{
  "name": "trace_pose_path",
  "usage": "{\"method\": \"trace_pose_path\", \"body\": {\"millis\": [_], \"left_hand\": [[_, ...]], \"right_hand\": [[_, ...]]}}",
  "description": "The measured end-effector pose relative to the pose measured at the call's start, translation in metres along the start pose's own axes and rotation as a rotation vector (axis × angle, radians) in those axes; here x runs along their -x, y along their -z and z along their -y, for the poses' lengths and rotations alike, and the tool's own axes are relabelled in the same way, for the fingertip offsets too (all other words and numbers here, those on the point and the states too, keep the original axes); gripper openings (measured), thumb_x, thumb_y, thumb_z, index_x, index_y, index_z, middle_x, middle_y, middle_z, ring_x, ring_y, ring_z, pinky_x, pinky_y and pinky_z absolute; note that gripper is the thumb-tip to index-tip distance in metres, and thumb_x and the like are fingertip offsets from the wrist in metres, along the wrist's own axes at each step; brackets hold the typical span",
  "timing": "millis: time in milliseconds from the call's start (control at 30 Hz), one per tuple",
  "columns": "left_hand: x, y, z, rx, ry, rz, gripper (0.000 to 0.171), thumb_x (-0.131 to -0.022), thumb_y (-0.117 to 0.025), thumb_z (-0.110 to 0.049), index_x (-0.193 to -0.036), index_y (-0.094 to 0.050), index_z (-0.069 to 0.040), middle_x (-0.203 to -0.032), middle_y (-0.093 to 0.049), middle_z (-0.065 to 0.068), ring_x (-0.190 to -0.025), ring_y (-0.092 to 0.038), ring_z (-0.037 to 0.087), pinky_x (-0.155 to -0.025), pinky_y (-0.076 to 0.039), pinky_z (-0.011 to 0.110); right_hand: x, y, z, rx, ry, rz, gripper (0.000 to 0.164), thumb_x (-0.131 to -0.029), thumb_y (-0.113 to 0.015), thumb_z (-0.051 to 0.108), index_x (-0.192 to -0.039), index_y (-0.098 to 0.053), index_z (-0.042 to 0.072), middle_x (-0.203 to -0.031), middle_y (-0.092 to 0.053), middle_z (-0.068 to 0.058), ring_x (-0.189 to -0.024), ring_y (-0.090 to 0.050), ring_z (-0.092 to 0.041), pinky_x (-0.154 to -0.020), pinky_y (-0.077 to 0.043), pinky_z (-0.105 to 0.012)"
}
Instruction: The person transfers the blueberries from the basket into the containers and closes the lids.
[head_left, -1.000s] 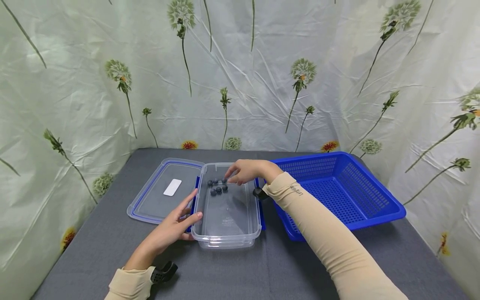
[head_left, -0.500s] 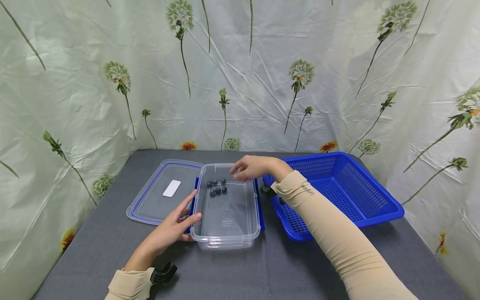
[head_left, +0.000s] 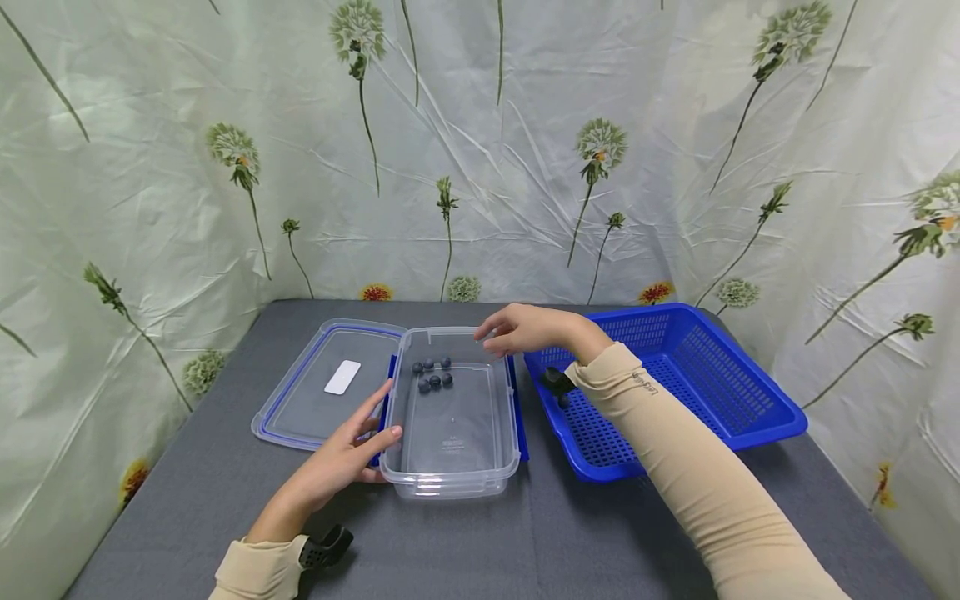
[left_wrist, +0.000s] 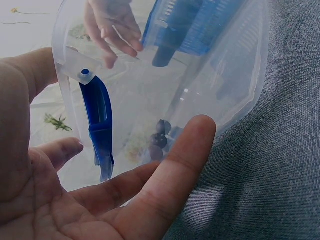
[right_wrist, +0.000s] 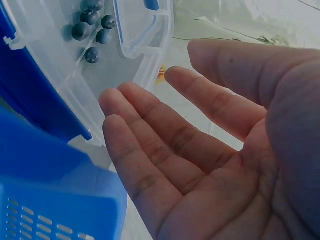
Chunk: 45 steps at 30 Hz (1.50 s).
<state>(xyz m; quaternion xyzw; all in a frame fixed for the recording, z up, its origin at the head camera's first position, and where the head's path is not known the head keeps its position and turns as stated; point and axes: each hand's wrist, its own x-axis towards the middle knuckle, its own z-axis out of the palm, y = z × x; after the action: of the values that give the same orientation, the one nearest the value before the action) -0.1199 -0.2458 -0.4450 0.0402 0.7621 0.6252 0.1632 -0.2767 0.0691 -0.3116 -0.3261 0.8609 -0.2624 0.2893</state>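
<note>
Right hand (head_left: 527, 327), empty, fingers parted: blueberries (head_left: 435, 382) lie left, basket (head_left: 727, 383) right. Left hand (head_left: 341, 458): fingers spread against container (head_left: 465, 417).

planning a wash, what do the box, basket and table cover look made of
Box: likely clear, glossy plastic; see-through walls, bright glints. Basket: probably moulded plastic, soft sheen; evenly slotted walls. Table cover: seemingly matte woven cloth; visible weave.
</note>
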Motion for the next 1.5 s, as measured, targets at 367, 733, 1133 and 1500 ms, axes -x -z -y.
{"method": "trace_pose_path", "body": {"millis": [367,733,1133,1500], "left_hand": [[0.000,0.000,0.000,-0.007,-0.005,0.005,0.081,-0.110,-0.063,-0.030,-0.173,-0.012,-0.040,-0.171,-0.011,0.042,-0.138,-0.053,0.056,-0.086,-0.067,0.051],[-0.001,0.001,0.002,-0.012,-0.009,0.008,0.081,-0.110,-0.063,-0.030,-0.173,-0.012,-0.040,-0.170,-0.015,0.041,-0.133,-0.058,0.052,-0.085,-0.067,0.052],[-0.001,0.001,0.001,-0.005,-0.008,0.011,0.082,-0.110,-0.063,-0.030,-0.173,-0.012,-0.040,-0.171,-0.010,0.041,-0.137,-0.053,0.058,-0.085,-0.067,0.053],[-0.001,0.001,0.002,-0.007,-0.010,0.010,0.081,-0.110,-0.063,-0.030,-0.173,-0.012,-0.041,-0.171,-0.013,0.041,-0.136,-0.055,0.055,-0.085,-0.067,0.052]], "right_hand": [[0.022,0.006,-0.013,0.019,0.013,-0.063,0.043,-0.112,-0.059,0.021,-0.152,-0.059,0.006,-0.125,-0.076,-0.016,-0.111,-0.072,-0.024,-0.099,-0.060,-0.039],[0.042,0.007,-0.031,-0.100,0.002,-0.109,0.039,-0.113,-0.056,0.018,-0.149,-0.060,0.002,-0.132,-0.070,-0.022,-0.125,-0.068,-0.036,-0.104,-0.060,-0.039],[0.057,0.006,-0.059,-0.107,-0.055,-0.135,0.037,-0.112,-0.057,0.016,-0.142,-0.064,-0.003,-0.126,-0.073,-0.019,-0.110,-0.071,-0.018,-0.099,-0.061,-0.034],[0.058,-0.005,-0.087,-0.137,-0.127,-0.081,0.041,-0.112,-0.056,0.013,-0.144,-0.057,-0.012,-0.118,-0.073,-0.021,-0.107,-0.073,-0.023,-0.098,-0.063,-0.041]]}}
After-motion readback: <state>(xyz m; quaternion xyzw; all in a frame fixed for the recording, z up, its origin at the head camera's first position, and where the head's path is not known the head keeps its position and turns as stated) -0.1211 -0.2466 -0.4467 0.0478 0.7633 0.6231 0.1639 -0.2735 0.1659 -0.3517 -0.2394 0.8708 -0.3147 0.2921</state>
